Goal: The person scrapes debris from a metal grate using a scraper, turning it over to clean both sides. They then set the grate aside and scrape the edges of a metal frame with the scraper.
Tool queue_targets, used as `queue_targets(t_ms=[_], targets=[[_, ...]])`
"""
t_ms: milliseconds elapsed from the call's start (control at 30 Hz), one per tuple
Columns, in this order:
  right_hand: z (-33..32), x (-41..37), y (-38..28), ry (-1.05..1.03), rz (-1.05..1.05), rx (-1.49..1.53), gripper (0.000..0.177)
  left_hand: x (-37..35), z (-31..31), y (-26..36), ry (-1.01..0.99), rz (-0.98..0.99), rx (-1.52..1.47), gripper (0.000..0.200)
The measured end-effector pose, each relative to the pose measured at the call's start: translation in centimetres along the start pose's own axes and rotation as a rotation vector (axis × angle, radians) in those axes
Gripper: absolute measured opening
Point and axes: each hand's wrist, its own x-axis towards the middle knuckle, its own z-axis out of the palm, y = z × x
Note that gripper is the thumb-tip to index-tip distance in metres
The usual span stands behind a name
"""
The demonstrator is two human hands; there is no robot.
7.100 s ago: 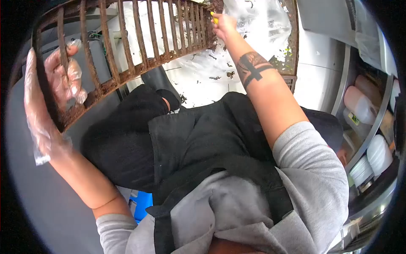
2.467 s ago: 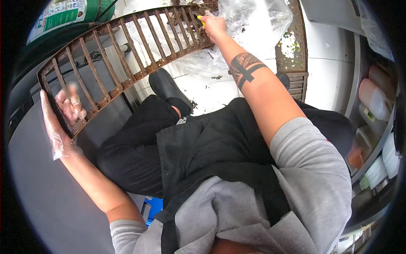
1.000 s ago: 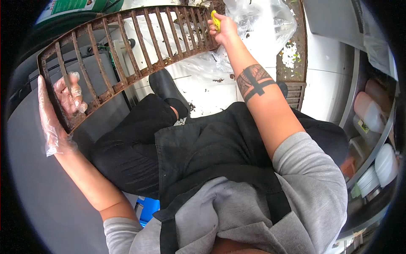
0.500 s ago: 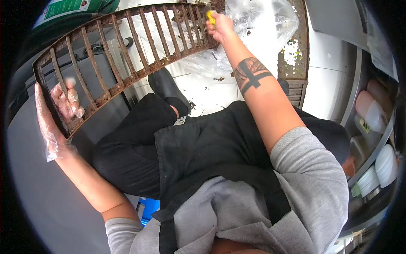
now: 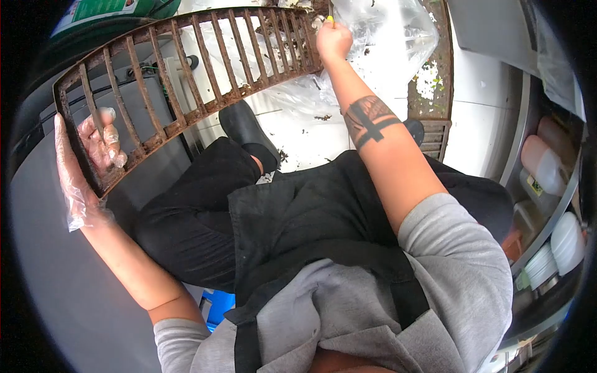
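Rusty grate (image 5: 186, 68) being held raised above knees: near end being gripped by gloved left hand (image 5: 93, 152); far end being met by right hand (image 5: 334, 41), fist closed around small yellow tool (image 5: 329, 19), beside clear plastic bag (image 5: 385, 43).

Black shoe (image 5: 245, 127) planted on white floor tiles (image 5: 293, 138), dark crumbs (image 5: 321, 116) scattered close by. Plastic jugs (image 5: 546, 169) and stacked white bowls (image 5: 567, 235) shelved off right. Something blue (image 5: 214, 306) down low.
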Motion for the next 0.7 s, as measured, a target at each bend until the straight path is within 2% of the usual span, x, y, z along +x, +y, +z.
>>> queue_targets(t_ms=[67, 100, 167, 200, 267, 300, 367, 400, 467, 500, 567, 700], targets=[[-1.0, -0.6, -0.2, -0.048, -0.124, 0.115, 0.042, -0.1, -0.1, -0.2, 0.031, -0.013, -0.007, 0.073], [-1.5, -0.6, -0.2, -0.051, -0.120, 0.109, 0.042, -0.1, -0.1, -0.3, 0.013, 0.009, 0.012, 0.073], [-2.2, -0.4, -0.8, -0.415, 0.397, 0.592, 0.038, 0.1, -0.2, -0.4, -0.009, 0.027, 0.018, 0.073], [-2.1, -0.3, -0.2, -0.417, 0.399, 0.596, 0.038, 0.1, -0.3, -0.4, -0.006, 0.027, 0.021, 0.073], [-1.8, 0.0, 0.7, -0.271, 0.000, 0.066, 0.034, 0.1, -0.4, -0.3, -0.007, 0.004, 0.004, 0.074], [-2.1, -0.1, 0.4, -0.270, 0.001, 0.066, 0.034, 0.1, -0.4, -0.3, -0.009, 0.003, 0.005, 0.074], [-3.4, -0.4, -0.7, -0.437, 0.400, 0.441, 0.037, 0.1, -0.2, -0.3, -0.005, 0.005, -0.001, 0.075], [-3.4, -0.3, -0.5, -0.434, 0.399, 0.441, 0.037, 0.1, -0.2, -0.4, -0.008, 0.006, -0.002, 0.075], [-3.2, -0.3, 0.1, -0.503, -0.003, 0.187, 0.029, 0.0, 0.1, -0.6, 0.029, 0.052, 0.045, 0.070], [-3.5, -0.7, -0.5, -0.504, -0.002, 0.188, 0.029, 0.0, 0.2, -0.6, 0.031, 0.051, 0.047, 0.070], [-4.7, -2.1, -1.9, -0.315, -0.257, -0.312, 0.033, 0.0, 0.3, -0.6, 0.058, 0.035, 0.038, 0.070], [-2.3, -0.5, -0.3, -0.394, -0.379, -0.118, 0.029, 0.0, 0.4, -0.7, 0.060, 0.046, 0.048, 0.070]])
